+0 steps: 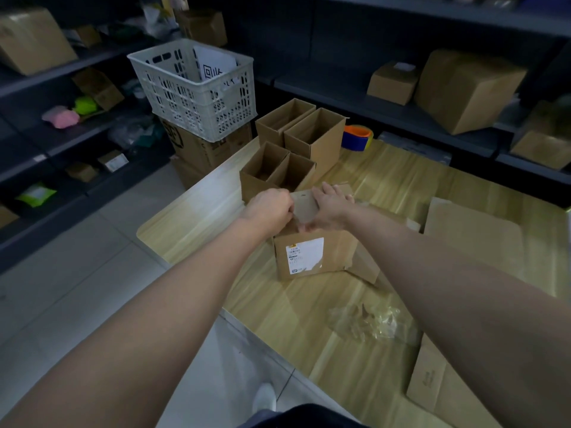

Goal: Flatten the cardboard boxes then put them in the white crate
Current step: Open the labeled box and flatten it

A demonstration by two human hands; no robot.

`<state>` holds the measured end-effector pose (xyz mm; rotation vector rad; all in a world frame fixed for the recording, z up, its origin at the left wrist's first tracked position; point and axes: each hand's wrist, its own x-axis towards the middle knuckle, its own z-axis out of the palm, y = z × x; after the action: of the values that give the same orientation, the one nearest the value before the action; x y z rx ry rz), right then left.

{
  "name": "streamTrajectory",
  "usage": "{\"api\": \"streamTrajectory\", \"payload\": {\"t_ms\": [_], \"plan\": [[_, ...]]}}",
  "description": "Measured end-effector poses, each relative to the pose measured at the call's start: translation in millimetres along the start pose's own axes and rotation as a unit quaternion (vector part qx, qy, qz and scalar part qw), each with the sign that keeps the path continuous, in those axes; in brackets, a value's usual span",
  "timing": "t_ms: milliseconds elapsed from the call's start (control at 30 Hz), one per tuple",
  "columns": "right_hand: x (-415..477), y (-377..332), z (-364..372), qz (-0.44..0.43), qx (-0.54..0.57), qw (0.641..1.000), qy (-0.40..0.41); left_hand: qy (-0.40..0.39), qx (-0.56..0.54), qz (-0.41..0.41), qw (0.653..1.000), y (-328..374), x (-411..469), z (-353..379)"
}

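A brown cardboard box [312,257] with a white shipping label stands on the wooden table [197,223], one top flap [304,206] raised. My left hand [270,208] grips the left edge of that flap with curled fingers. My right hand [329,208] lies on the flap's right side, fingers stretched over the box top and thumb curled under the flap. Several open, empty cardboard boxes [312,140] stand in a cluster just behind. The white slotted crate [193,88] sits on a stack of printed cartons at the table's far left, with a white sheet inside.
Flattened cardboard sheets [472,236] lie at the right of the table, another [429,378] at the near right edge. Crumpled clear tape [364,322] lies near the front. A blue and orange tape roll [357,138] sits at the far edge. Dark shelves with boxes surround the table.
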<state>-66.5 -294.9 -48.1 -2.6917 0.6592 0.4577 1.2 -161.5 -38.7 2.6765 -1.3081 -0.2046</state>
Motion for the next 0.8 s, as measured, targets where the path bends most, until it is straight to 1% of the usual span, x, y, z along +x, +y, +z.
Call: {"api": "streamTrajectory", "payload": {"t_ms": [67,267,433,600,800], "plan": [[-1,-1,1,-0.001,0.001,1.0,0.0,0.002,0.008,0.002,1.0,1,0,1],[-1,-2,4,-0.006,0.007,1.0,0.013,-0.02,-0.027,-0.013,0.999,0,2,-4],[0,-2,3,-0.004,0.01,1.0,0.012,-0.014,-0.021,-0.023,0.999,7,4,-5],[-2,-3,2,-0.001,0.005,1.0,0.015,-0.005,-0.037,-0.035,0.999,9,2,-3],[-5,-6,2,0.002,0.0,1.0,0.019,-0.016,-0.06,-0.039,0.997,5,1,-5]]}}
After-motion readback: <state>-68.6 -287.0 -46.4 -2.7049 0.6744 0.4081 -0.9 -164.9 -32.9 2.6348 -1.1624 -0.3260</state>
